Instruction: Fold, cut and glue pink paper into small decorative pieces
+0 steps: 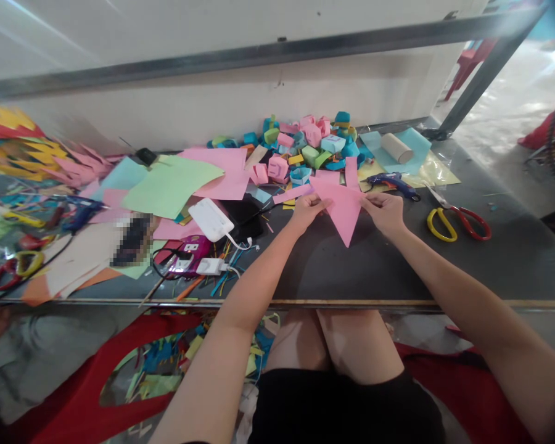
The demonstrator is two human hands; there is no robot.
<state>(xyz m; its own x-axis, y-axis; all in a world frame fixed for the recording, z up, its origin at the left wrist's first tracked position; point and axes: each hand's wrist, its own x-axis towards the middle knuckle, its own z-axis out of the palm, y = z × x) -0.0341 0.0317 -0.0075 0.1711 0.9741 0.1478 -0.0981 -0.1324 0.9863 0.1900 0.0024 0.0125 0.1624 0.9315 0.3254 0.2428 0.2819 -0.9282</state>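
Note:
A pink paper triangle point(345, 213) is held over the dark tabletop, its point facing my body. My left hand point(309, 209) pinches its left upper corner between thumb and fingers. On the other side, my right hand point(386, 211) pinches the right upper corner. Just beyond the triangle lie pink paper strips point(351, 171). A blue glue gun point(394, 182) rests behind my right hand. Scissors point(460, 219) with one yellow and one red handle lie to the right of that hand.
A pile of folded paper pieces point(312, 139) sits at the back. Left are green paper point(173, 185), a white charger point(210, 219), a purple power strip point(189, 254) and a second glue gun point(84, 213). A cardboard tube point(396, 148) lies back right. The table's edge point(351, 303) runs before my lap.

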